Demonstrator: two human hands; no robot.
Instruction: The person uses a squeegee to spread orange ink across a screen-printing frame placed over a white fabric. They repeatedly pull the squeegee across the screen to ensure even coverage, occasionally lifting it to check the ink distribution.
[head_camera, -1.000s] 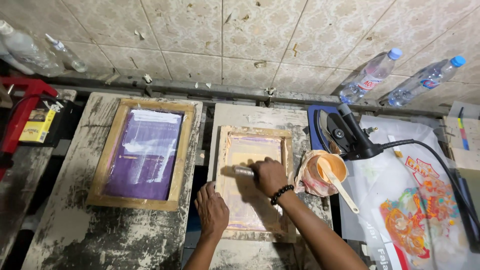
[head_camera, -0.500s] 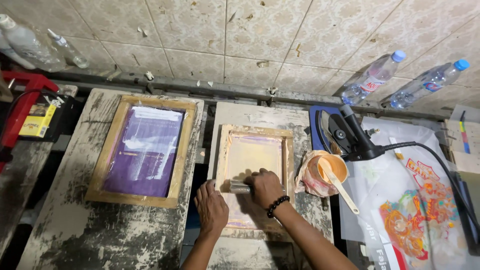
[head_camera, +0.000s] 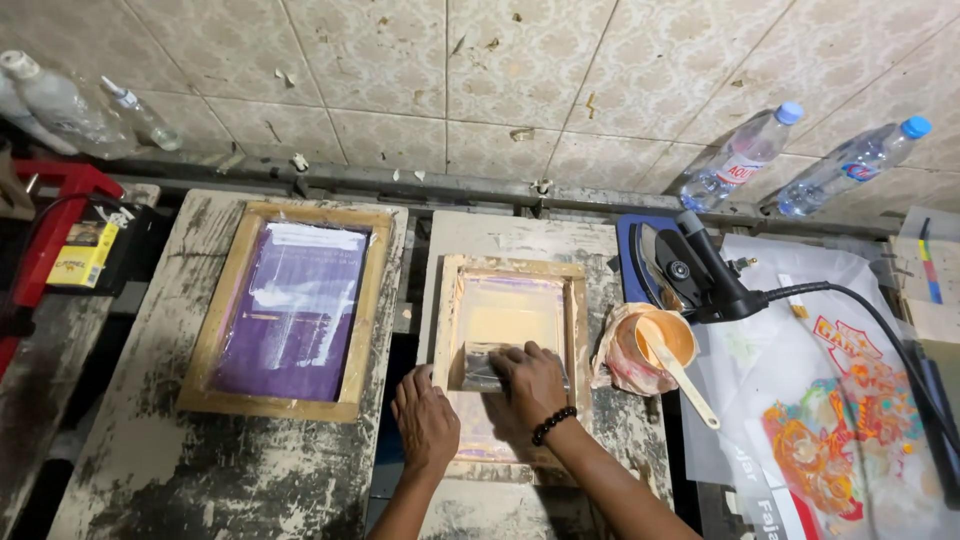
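Right fingers (head_camera: 505, 362): clenched over a squeegee (head_camera: 482, 368), pressing it on the mesh of the small wooden screen frame (head_camera: 447, 320).
Left fingers (head_camera: 412, 382): released, lying flat on the frame's near left corner.
Small frame: middle of the bench (head_camera: 130, 480), near its front edge.
Paint cup (head_camera: 665, 338): just right of the frame, a spatula (head_camera: 688, 377) standing in it.
Purple screen frame (head_camera: 290, 308): left part of the bench.
Bottles (head_camera: 745, 156): leaning on the tiled wall at the far right.

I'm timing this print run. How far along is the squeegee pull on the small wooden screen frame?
Done: the upper mesh of the small wooden screen frame looks evenly coated in pale orange. In hand: the right hand presses the squeegee about midway; the left hand steadies the frame's edge. Left: the lower half.
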